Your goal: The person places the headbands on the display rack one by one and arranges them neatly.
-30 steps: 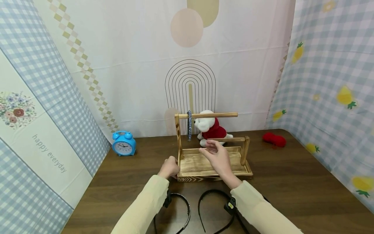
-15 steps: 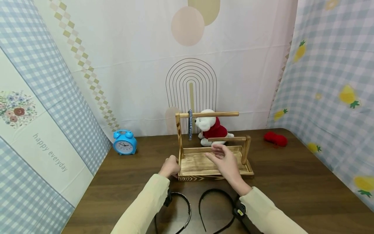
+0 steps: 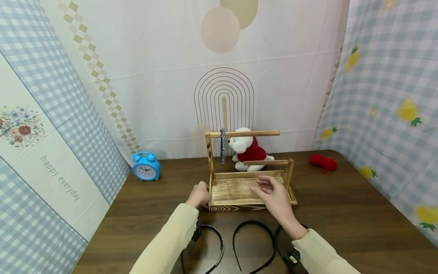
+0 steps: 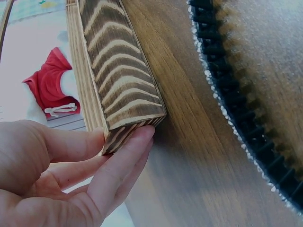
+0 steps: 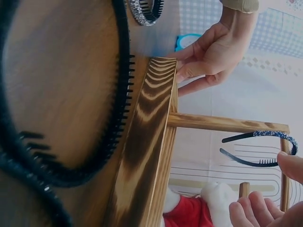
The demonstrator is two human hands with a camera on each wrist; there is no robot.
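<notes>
At the left end of the wooden rack [image 3: 226,208], my left hand [image 3: 199,195] grips the tray's corner. In the left wrist view, thumb and fingers [image 4: 124,161] pinch the striped tray end [image 4: 124,80]. My right hand [image 3: 276,198] is held over the tray's right part, fingers loosely bent and holding nothing. A blue glittery headband [image 3: 223,146] hangs from the rack's upper bar [image 3: 253,133], near its left post. On the table in front lie a silver-studded black headband [image 3: 221,243], a plain black headband [image 3: 234,243] and a third dark one [image 5: 35,189], partly hidden by the right wrist.
Behind the rack sits a white plush dog [image 3: 239,144] in a red hoodie. A blue alarm clock [image 3: 146,167] stands at the back left, and a red bundle [image 3: 323,162] lies at the back right. The rack also has a lower bar [image 3: 267,162].
My right hand has moved right and toward me, from near the lower bar to lower over the tray. The left hand keeps its hold on the corner.
</notes>
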